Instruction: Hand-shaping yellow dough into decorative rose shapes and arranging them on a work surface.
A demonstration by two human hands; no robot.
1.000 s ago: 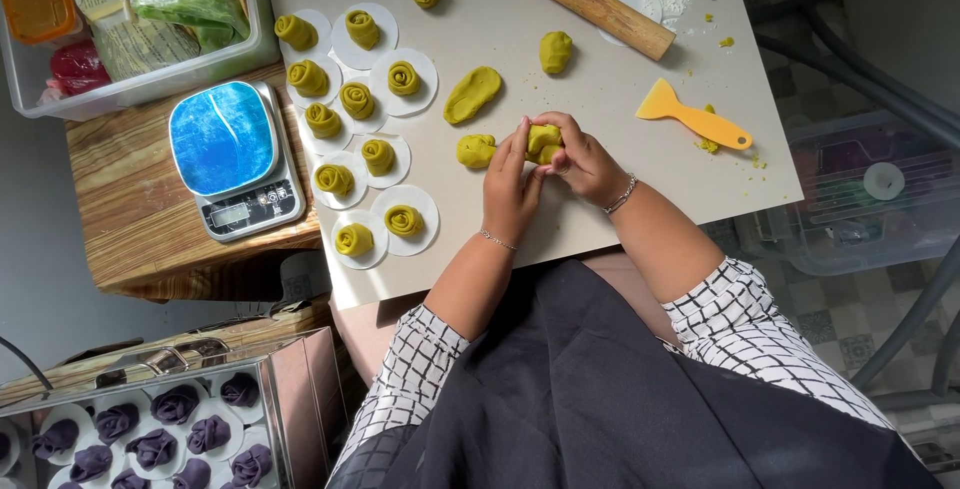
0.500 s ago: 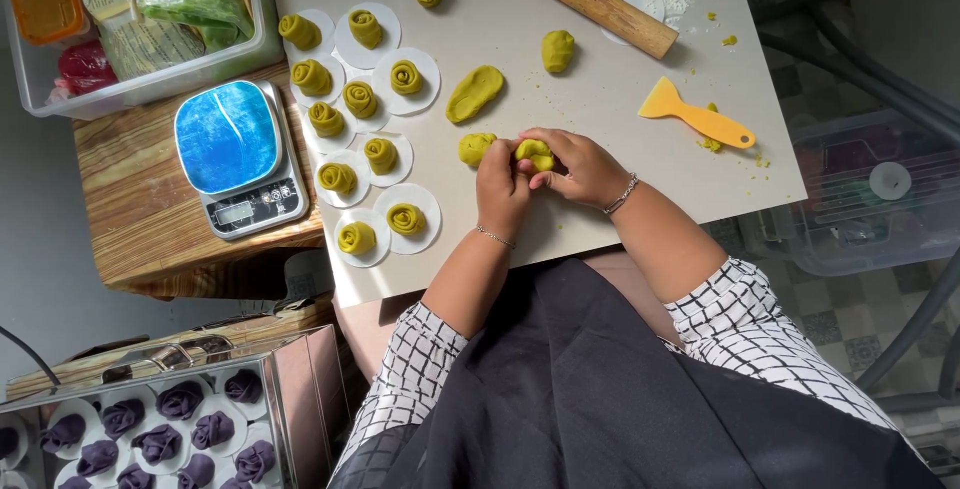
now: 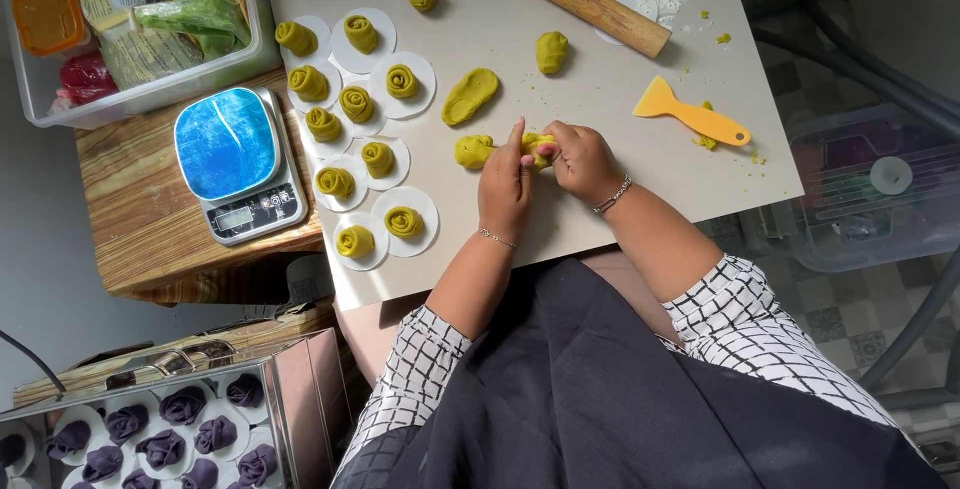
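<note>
Both of my hands meet over a yellow-green dough piece point(image 3: 537, 145) on the pale work board point(image 3: 640, 199). My left hand point(image 3: 507, 186) pinches its left side with the index finger raised. My right hand point(image 3: 582, 160) curls round its right side. Another lump of the same dough point(image 3: 473, 152) lies just left of my left hand. A flattened oval of dough point(image 3: 470, 96) lies above it. Further left, several rolled rose-shaped dough pieces point(image 3: 355, 104) sit on white paper rounds.
A wooden rolling pin point(image 3: 582, 1) and an orange plastic scraper point(image 3: 690, 116) lie on the board's far right. A blue kitchen scale point(image 3: 235, 162) rests on a wooden stand at left, behind it a clear bin of packets point(image 3: 130, 29). A steel tray of purple buns point(image 3: 160, 429) is at lower left.
My hands shifted slightly left and closed together on the dough piece; my left index finger now sticks up. The other items have not moved.
</note>
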